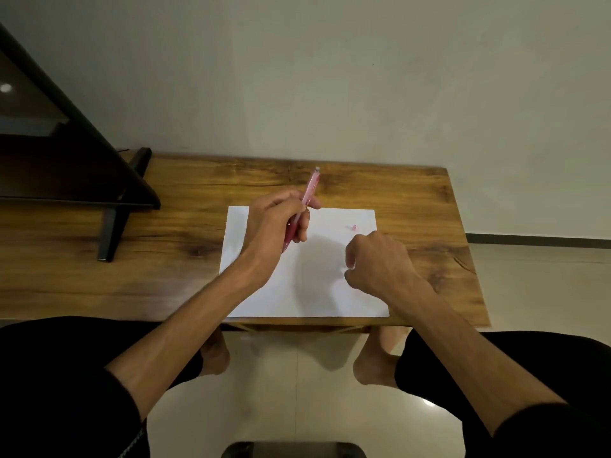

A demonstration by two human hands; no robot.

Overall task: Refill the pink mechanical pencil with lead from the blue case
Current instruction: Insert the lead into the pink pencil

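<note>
Fingers (299,226) of left hand (274,226) around pink mechanical pencil (309,190)

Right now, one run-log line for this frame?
left hand: holds pink pencil, tip down | right hand: curled over paper, contents hidden | small pink cap: on paper | blue case: unseen

No readable text anywhere (the white paper (307,276) is blank).

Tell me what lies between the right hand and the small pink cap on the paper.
Nothing visible: only bare white paper separates the right hand from the small pink cap, which lies just beyond it.
</note>
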